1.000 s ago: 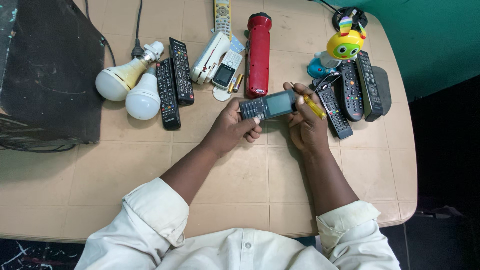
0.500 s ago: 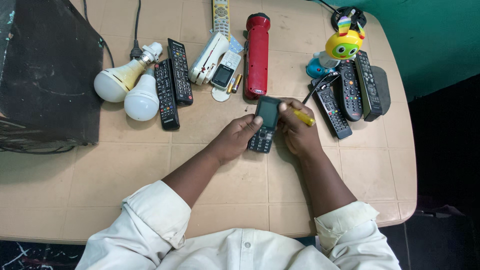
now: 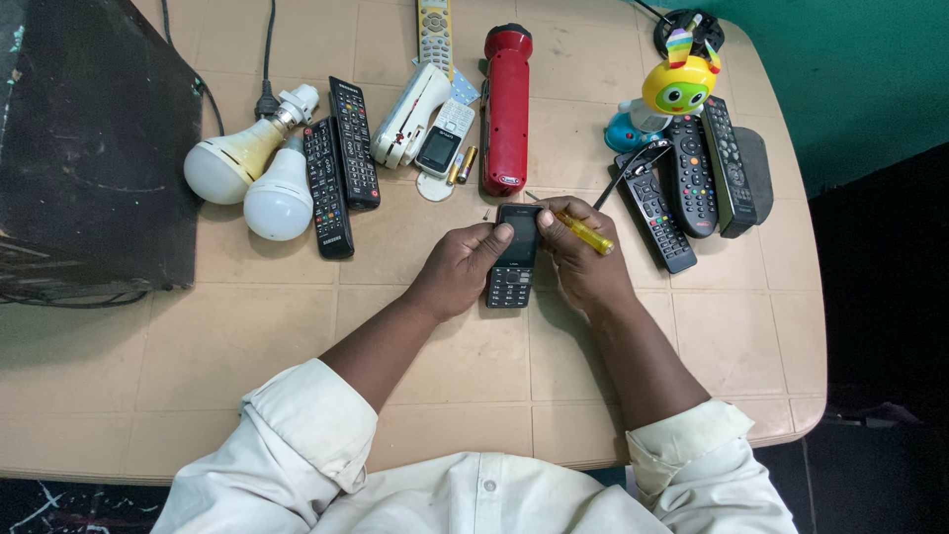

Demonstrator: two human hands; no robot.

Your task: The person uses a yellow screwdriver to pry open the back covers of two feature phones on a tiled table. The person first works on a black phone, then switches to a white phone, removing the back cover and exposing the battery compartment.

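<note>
Taking the black keypad phone [image 3: 514, 259] as my mark, I see far to its left a dark box [image 3: 94, 148], then two white bulbs [image 3: 259, 183] and two black remotes [image 3: 341, 168] on the tiled surface [image 3: 247, 336]. My left hand [image 3: 460, 269] curls round the phone's left edge, thumb on its screen. The phone stands lengthwise, just below a red torch [image 3: 505, 109]. My right hand [image 3: 583, 259] grips its right side, fingers also clenched round a yellow-handled screwdriver [image 3: 583, 233]. Further right lie more remotes [image 3: 692, 183] and a yellow toy [image 3: 677, 84].
</note>
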